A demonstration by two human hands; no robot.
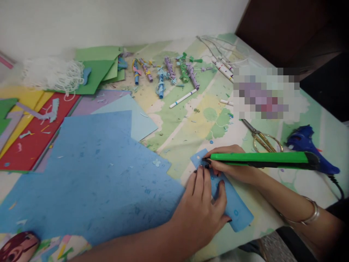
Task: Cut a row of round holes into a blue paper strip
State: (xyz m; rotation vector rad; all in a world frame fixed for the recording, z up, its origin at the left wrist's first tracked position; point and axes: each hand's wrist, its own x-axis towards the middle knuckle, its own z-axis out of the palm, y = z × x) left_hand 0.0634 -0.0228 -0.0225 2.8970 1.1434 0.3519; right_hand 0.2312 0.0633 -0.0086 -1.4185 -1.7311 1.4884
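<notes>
My right hand (231,160) grips a long green and black tool (259,158) that looks like a utility knife. Its dark tip meets the upper end of a narrow blue foam strip (237,211). Small ring marks dot that strip. Pressed on the strip with fingers stretched out and thumb apart, my left hand (201,200) has its fingertips just below the tool's tip. A large blue foam sheet (103,174) lies to the left, partly under my left forearm. One small light-blue flower cut-out (156,162) rests on it.
Gold-handled scissors (265,141) and a blue glue gun (311,145) lie at right. Decorated foam rolls (161,85) and white markers (183,98) are at the back. White string (51,74) and coloured sheets (32,138) are at left. A dark red object (20,245) sits bottom left.
</notes>
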